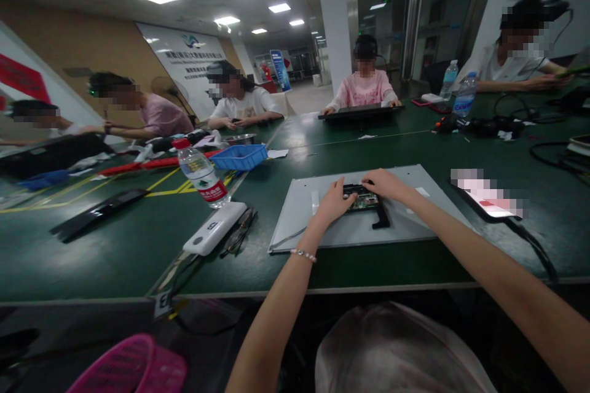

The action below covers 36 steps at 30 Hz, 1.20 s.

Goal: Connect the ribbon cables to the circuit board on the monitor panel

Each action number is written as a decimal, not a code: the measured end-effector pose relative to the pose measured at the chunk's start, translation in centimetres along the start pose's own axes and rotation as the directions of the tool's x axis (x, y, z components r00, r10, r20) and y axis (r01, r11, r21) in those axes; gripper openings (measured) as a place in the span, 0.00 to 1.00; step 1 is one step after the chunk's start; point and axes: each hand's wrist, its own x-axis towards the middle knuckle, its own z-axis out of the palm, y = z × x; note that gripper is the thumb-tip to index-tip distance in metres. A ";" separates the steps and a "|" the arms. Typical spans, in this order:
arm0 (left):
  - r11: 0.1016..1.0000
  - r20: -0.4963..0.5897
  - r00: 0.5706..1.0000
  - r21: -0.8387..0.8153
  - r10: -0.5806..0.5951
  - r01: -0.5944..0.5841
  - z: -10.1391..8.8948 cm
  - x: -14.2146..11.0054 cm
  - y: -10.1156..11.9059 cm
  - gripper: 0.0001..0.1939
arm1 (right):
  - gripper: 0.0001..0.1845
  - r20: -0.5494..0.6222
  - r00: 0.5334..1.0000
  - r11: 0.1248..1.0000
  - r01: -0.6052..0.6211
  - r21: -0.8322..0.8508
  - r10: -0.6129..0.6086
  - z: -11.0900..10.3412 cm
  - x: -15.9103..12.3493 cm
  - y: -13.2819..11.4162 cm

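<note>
A green circuit board [365, 200] in a black plastic frame [381, 217] rests on a flat grey panel [304, 221] in front of me. My left hand [332, 201] grips the left side of the frame, thumb and index finger at its edge. Bent over the far right corner of the same frame are the fingers of my right hand [383, 184]; their tips are partly hidden. A thin cable [292, 237] runs across the panel's left corner below my left wrist.
Left of the panel are a white power bank [216, 228], glasses [238, 233], a water bottle [203, 175], a blue tray [240, 158] and a long black strip [99, 214]. A lit phone [487, 193] with a cable lies right. Several people sit around the green table [249, 276].
</note>
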 end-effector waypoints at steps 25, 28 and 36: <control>0.999 0.014 0.999 0.023 0.030 -0.030 -0.1 -0.2 0.3 0.34 | 0.15 0.130 0.908 0.902 -0.413 0.125 0.398 -1.8 -5.8 6.6; 1.000 0.018 1.000 0.018 0.025 -0.025 -0.2 -0.2 0.3 0.34 | 0.16 0.087 0.906 0.896 -0.423 0.134 0.415 -1.8 -5.9 6.5; 0.999 -0.001 0.999 0.005 0.050 -0.050 0.0 -0.2 -0.1 0.33 | 0.15 0.195 0.899 0.772 -0.437 0.462 0.392 -1.7 -6.2 5.3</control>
